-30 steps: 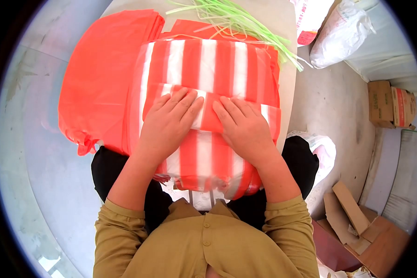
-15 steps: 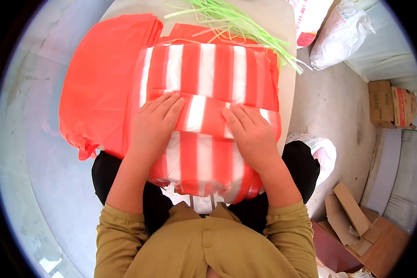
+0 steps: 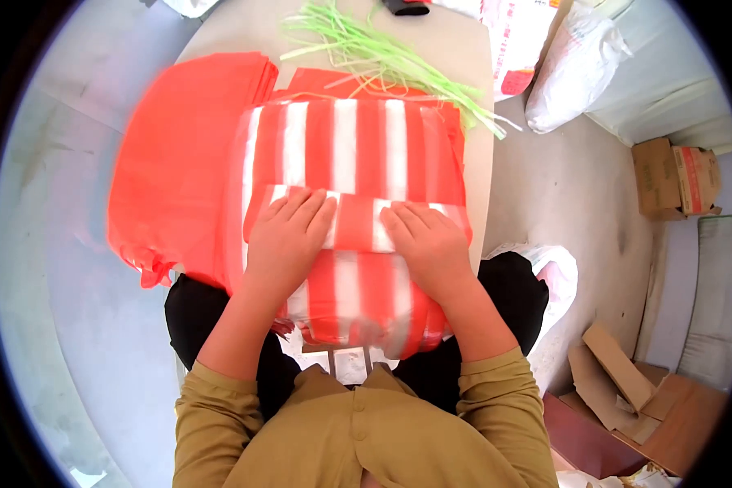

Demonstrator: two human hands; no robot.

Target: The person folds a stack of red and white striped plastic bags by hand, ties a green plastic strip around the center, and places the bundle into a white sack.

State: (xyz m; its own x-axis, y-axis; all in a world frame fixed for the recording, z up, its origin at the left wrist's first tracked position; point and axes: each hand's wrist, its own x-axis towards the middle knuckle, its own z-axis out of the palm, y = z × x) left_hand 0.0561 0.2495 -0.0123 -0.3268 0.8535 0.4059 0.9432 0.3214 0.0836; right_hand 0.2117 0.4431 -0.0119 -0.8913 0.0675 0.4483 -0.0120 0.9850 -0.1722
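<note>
A stack of red-and-white striped plastic bags (image 3: 344, 146) lies in front of me, and a folded strip (image 3: 354, 221) of the striped plastic runs across its top. My left hand (image 3: 289, 236) rests flat on the left part of this strip, fingers stretched forward. On its right part lies my right hand (image 3: 427, 244), palm down, fingertips on the strip's far edge. Neither hand is wrapped round anything. Plain red plastic bags (image 3: 183, 154) are piled beside the striped ones on the left and reach past the table edge.
Thin green plastic strips (image 3: 382, 53) lie at the far end of the pale table (image 3: 240, 37). To the right are a full white sack (image 3: 577, 69), cardboard boxes (image 3: 667, 179), a white bag (image 3: 557, 276) by my knee, and an opened carton (image 3: 618, 390).
Both hands have come closer together on the folded strip, the left moving right and the right moving left. The camera view has tilted slightly, showing more of the table's far end.
</note>
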